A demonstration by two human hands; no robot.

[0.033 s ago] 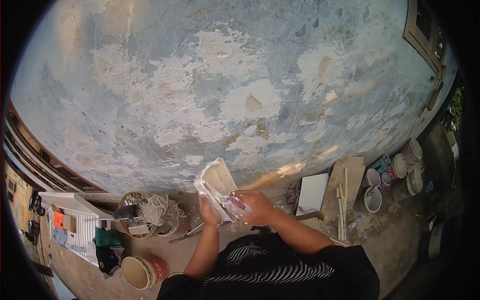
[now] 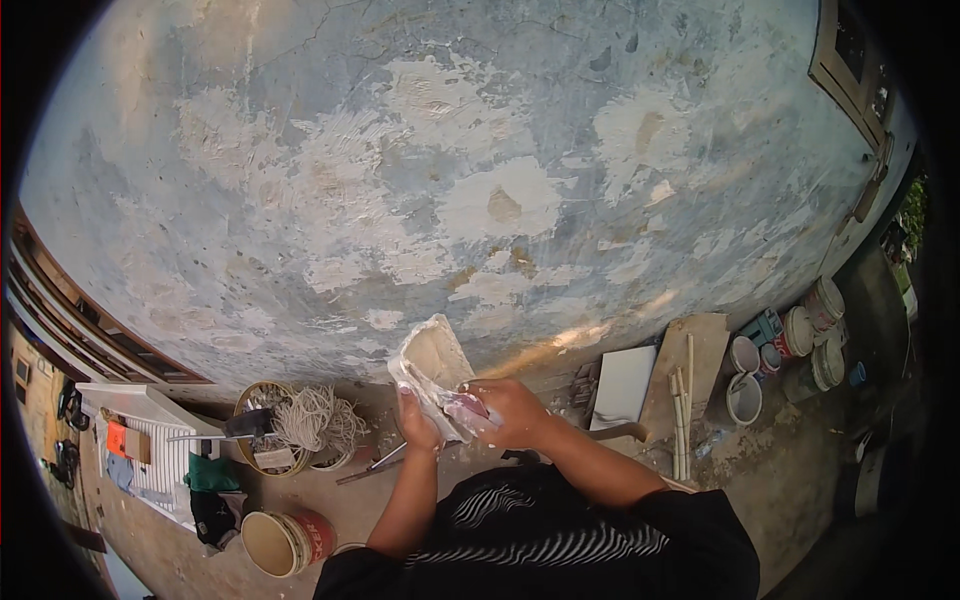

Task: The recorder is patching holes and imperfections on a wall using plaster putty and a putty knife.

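Note:
A white, putty-smeared tray (image 2: 438,350) with a beige hollow inside is held up in front of the wall, above my chest. My left hand (image 2: 417,424) grips its near left side, the thumb lying along the edge. At its near right edge my right hand (image 2: 505,412) is closed, with white smears on the fingers. Whatever sits inside the right hand is mostly hidden, and I cannot tell its kind. Beyond the tray rises the pale blue wall (image 2: 560,90), with rough whitish filler patches (image 2: 480,205) across it.
At left stand a bucket (image 2: 275,545), a tub (image 2: 245,400) beside a heap of pale cord (image 2: 320,420), and a white ridged panel (image 2: 160,470). To the right, boards (image 2: 690,345) lean on the wall near thin poles (image 2: 684,430) and several buckets (image 2: 744,400). A window frame (image 2: 850,85) is upper right.

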